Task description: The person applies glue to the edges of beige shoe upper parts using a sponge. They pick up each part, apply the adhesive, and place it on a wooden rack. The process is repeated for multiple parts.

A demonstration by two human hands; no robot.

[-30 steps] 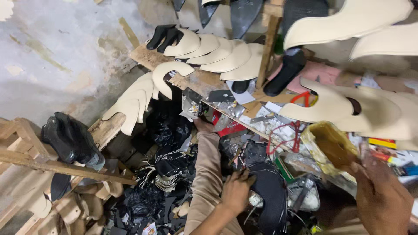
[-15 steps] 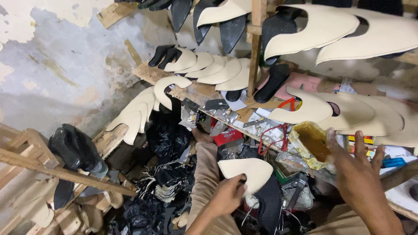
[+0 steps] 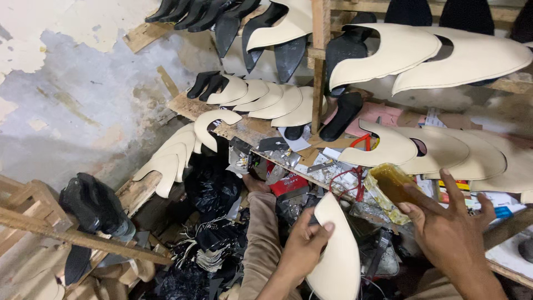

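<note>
My left hand (image 3: 302, 247) grips a cream-coloured, curved shoe upper piece (image 3: 336, 261) by its edge and holds it upright low in the middle of the view. My right hand (image 3: 452, 233) hovers at the lower right with fingers spread and nothing in it. Its thumb lies close to a yellowish plastic tub (image 3: 388, 186) of amber liquid on the cluttered bench. Whether the thumb touches the tub I cannot tell.
Rows of cream uppers (image 3: 266, 100) and black ones (image 3: 200, 11) hang on wooden racks (image 3: 319, 66) against a peeling wall (image 3: 72, 100). Black shoes (image 3: 94, 205) sit on a wooden frame at left. Black scraps (image 3: 214, 194), tools and red wire (image 3: 355, 178) litter the bench. A tan trouser leg (image 3: 261, 233) stretches below.
My left hand has lifted the cream upper piece out of the clutter and brought it up and closer. My right hand has opened near the tub. The camera has tilted upward.
</note>
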